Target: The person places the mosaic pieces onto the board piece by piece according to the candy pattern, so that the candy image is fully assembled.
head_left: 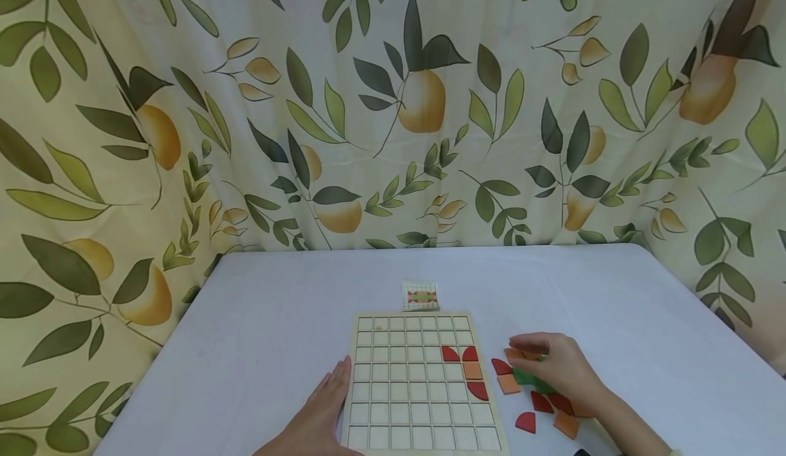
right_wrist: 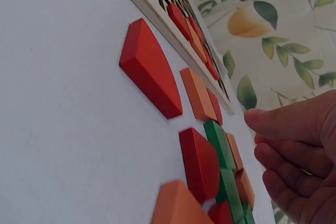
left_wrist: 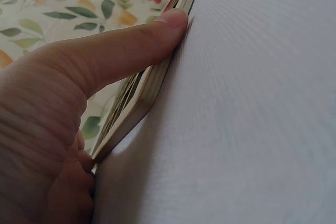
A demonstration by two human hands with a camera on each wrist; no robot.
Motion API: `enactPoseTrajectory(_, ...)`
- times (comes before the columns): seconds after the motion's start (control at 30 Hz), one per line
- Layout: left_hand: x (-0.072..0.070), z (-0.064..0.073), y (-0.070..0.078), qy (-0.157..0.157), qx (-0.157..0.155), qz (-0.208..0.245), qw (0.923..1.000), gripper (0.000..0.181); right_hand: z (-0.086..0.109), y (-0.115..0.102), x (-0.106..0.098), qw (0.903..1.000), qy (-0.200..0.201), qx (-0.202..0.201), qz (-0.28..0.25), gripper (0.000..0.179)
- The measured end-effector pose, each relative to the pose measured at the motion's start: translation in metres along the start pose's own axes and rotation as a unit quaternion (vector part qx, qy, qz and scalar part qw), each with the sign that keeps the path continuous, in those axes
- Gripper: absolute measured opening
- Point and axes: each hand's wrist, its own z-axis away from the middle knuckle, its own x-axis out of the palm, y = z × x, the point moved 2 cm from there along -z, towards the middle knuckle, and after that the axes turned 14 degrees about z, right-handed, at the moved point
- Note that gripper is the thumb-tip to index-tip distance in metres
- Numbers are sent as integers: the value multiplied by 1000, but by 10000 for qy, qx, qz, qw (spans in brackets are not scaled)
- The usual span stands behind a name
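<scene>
Head view is showing me a white-clothed worktop [head_left: 245, 347] running back to a leaf-printed curtain [head_left: 368, 169]. Lying flat on it is a pale, wooden-looking gridded board [head_left: 396, 374]. The person's left hand [head_left: 318, 411] is flanking the board's near-left corner, fingers stretching along the left edge and pinching nothing that I'm seeing. The right hand [head_left: 561, 366] is hovering off the board's right edge, fingers loosely bending, nothing showing between thumb and forefinger. I'm judging that any reach is hinging on one relation: the loose pieces [head_left: 542, 402] are lying beneath that hand and toward the worktop's near side, the right hand being the nearer. Among them, green blocks [right_wrist: 219, 145] are forming a row, partly hiding under the hand. A small printed card [head_left: 420, 297] is sitting just beyond the board's far edge. Smooth, thick red quarter-rounds [head_left: 525, 422] and flat-sided orange squares [head_left: 566, 424] are scattering nearby; three quarter-rounds and one square are occupying cells toward the board's right edge.
</scene>
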Motion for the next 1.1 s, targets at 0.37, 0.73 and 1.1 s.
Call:
enactPoseTrajectory(0.37, -3, 1, 5, -46, 32, 56, 10000, 128, 9, 21, -10, 9992, 81, 299, 241, 42)
enactPoseTrajectory(0.73, -2, 0, 0, -60, -62, 144, 9999, 129, 17, 42, -16, 9984, 196, 434, 306, 48)
enactPoseTrajectory(1.1, -3, 0, 3, -55, 90, 46, 9999, 127, 16, 45, -15, 9963, 394, 647, 394, 54)
